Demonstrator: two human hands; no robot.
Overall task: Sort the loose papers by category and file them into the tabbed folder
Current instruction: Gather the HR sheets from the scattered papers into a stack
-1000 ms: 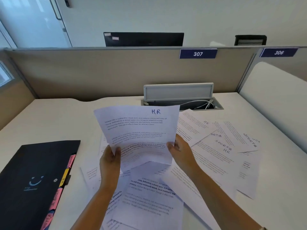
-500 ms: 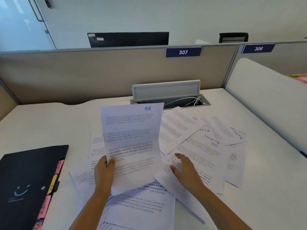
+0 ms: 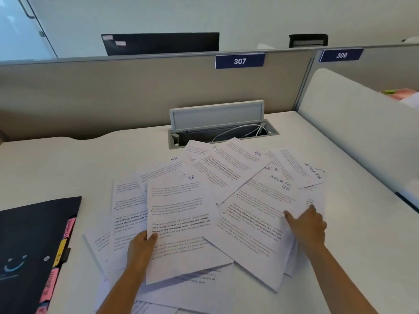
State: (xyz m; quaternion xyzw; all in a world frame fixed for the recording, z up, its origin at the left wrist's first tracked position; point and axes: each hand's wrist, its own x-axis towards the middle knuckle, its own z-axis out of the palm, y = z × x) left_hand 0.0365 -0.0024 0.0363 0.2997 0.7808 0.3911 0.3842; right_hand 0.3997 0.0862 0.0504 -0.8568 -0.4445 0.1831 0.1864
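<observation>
Left hand [image 3: 141,245]: pinches a sheet [image 3: 181,225] marked HR.
Right hand [image 3: 305,224]: fingers flat on papers [image 3: 256,214] right of that sheet.
Folder [image 3: 29,241]: well left of it.

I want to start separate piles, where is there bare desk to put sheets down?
Bare desk lies left of the papers, behind the black folder, and at the right toward the white divider. The centre is crowded.

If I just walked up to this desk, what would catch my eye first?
Probably the fan of loose papers spread across the middle of the white desk, several marked HR or SPORTS by hand. The left hand holds one HR sheet by its edge, while the right hand rests on the pile. A dark tabbed folder lies closed at left.
</observation>
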